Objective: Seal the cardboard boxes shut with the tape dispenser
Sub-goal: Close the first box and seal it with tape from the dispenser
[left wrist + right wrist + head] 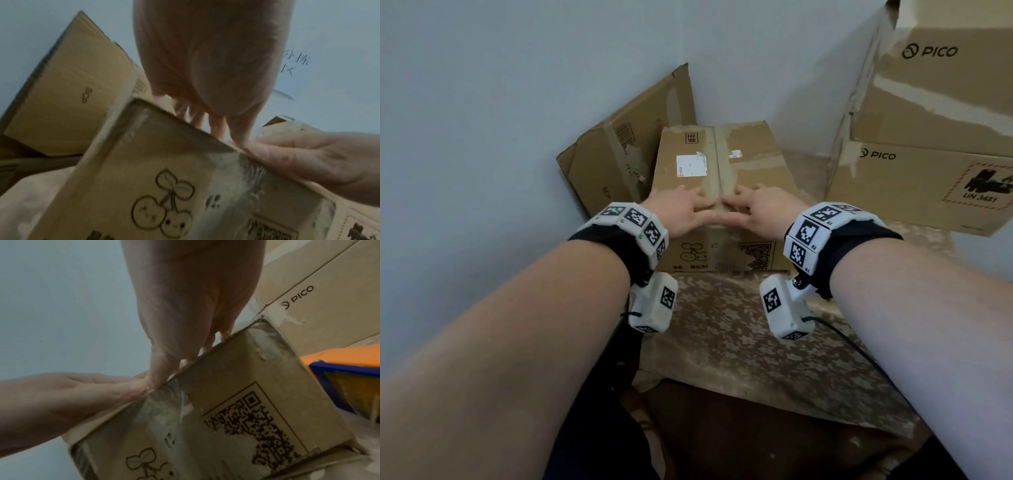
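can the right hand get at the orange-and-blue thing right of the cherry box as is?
Probably yes. The right hand lies flat on the cherry box, holding nothing, and the orange-and-blue object sits just past that box's right side, nothing between. The head view does not show it.

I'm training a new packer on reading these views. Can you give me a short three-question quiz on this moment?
1. True or false: both hands lie flat on top of the cherry-print box.
2. Which is in either hand? A) tape dispenser B) scissors C) nothing
3. What name is printed on the stacked boxes at the right?

Key
1. True: the left hand and right hand press beside the centre seam, thumbs meeting at the near edge.
2. C; no dispenser can be made out.
3. PICO.
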### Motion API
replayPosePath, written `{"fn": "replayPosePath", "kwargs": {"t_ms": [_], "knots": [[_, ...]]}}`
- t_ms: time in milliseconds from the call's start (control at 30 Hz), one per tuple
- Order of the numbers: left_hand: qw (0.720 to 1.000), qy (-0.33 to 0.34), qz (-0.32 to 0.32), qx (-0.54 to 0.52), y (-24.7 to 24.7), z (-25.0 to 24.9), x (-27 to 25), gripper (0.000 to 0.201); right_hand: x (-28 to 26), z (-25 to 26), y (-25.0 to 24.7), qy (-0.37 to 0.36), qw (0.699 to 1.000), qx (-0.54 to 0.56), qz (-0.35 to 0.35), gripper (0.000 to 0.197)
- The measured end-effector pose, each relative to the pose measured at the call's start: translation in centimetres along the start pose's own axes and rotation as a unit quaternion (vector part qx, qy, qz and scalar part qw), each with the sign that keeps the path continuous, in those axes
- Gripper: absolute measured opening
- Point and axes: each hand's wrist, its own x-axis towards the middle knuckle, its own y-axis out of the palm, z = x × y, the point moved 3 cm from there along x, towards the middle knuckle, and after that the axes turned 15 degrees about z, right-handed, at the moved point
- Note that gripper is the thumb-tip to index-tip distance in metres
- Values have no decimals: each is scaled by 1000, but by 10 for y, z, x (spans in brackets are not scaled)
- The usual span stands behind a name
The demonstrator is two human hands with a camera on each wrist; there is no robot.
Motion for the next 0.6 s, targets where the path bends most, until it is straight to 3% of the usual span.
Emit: {"fn": "replayPosePath", "kwargs": {"t_ms": [133, 600], "knots": [[999, 20, 4, -27, 13, 4, 15, 62, 9, -10, 11, 3, 1000, -9, 28, 64], [996, 4, -82, 23, 31, 5, 23, 68, 9, -9, 22, 6, 998, -62, -26, 63]]}}
